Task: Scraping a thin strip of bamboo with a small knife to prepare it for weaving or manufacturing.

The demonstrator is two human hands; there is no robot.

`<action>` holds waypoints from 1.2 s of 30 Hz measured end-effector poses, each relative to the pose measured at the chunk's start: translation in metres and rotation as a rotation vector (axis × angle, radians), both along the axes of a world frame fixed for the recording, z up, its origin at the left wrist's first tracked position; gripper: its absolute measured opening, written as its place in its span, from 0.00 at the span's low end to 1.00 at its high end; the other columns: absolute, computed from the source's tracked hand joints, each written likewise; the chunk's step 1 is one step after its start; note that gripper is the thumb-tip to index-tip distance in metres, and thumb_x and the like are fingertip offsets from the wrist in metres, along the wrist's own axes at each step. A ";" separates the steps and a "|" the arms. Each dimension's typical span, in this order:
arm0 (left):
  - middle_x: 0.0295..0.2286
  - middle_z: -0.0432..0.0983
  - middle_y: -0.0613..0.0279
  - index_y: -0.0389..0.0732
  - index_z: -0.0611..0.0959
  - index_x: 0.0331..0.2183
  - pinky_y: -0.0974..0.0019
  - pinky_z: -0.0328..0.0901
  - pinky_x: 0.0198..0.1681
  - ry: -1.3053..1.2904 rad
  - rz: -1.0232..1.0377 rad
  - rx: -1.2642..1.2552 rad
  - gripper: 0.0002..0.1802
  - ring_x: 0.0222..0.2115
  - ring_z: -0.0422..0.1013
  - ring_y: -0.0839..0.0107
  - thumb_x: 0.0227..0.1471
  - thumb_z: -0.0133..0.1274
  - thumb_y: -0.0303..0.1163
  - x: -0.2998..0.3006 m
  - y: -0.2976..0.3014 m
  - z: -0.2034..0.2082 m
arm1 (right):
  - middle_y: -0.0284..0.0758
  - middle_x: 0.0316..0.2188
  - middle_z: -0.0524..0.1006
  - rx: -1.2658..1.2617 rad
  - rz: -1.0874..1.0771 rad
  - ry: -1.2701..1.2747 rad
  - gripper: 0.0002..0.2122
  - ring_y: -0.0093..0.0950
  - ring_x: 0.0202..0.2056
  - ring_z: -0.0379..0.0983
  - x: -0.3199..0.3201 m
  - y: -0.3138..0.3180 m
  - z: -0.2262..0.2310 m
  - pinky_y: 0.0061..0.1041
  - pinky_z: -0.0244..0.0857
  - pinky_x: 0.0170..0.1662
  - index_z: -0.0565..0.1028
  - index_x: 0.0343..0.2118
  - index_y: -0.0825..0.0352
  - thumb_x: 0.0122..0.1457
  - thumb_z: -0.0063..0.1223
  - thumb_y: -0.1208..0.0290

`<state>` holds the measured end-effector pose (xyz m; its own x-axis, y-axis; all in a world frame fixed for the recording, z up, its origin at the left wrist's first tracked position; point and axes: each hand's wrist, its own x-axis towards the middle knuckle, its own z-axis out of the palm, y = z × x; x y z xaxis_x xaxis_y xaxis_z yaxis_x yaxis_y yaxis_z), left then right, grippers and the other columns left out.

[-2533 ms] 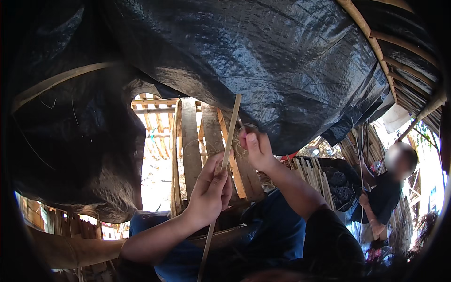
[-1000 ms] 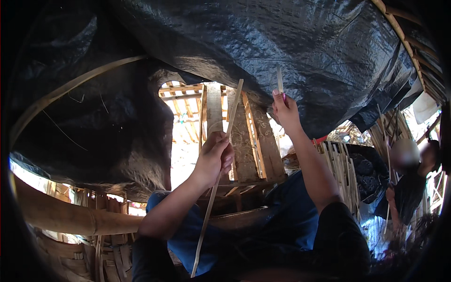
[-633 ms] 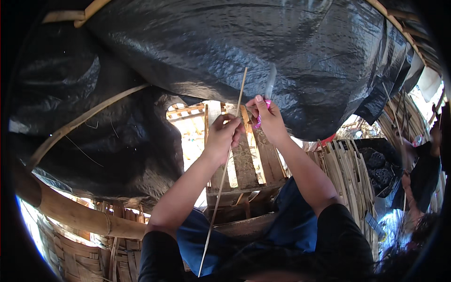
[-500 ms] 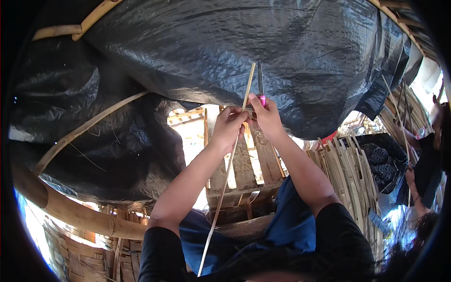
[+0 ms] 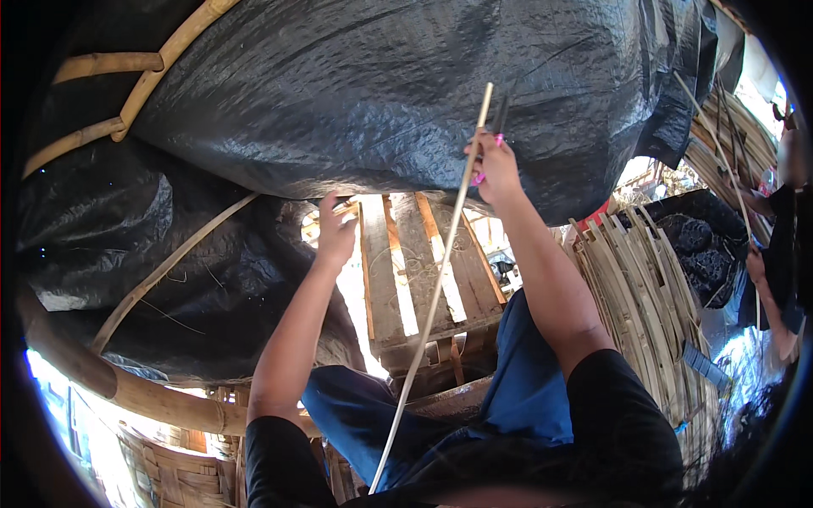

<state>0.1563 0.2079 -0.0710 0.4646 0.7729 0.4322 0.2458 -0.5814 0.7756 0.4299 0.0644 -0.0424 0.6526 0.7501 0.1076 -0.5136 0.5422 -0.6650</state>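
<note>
A long, thin, pale bamboo strip (image 5: 430, 313) slants from near my lap up past my right hand (image 5: 495, 169). That hand is closed, gripping the strip together with a knife (image 5: 501, 118). The knife has a dark blade pointing up beside the strip's top end, and bits of its pink handle show around the fingers. My left hand (image 5: 337, 235) is off the strip, held up to the left with its fingers apart and nothing in it. Below both hands lies a slatted wooden bench (image 5: 415, 279) between my knees.
A black plastic sheet (image 5: 381, 110) hangs across the front. Bundled split bamboo slats (image 5: 635, 296) stand at my right. A thick bamboo pole (image 5: 169, 402) runs at lower left above woven bamboo (image 5: 169, 474). Another person (image 5: 775, 254) holds a long strip at far right.
My left hand has let go of the strip and moved left, its fingers spreading. My right hand has risen slightly to the right with the strip and knife. The view has shifted a little.
</note>
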 end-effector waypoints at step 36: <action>0.22 0.76 0.52 0.40 0.80 0.25 0.46 0.63 0.39 0.546 0.639 0.443 0.21 0.29 0.73 0.49 0.60 0.41 0.42 -0.173 0.081 -0.115 | 0.35 0.29 0.72 -0.132 -0.864 0.222 0.14 0.26 0.14 0.60 0.138 -0.041 -0.059 0.27 0.52 0.15 0.65 0.36 0.66 0.65 0.37 0.58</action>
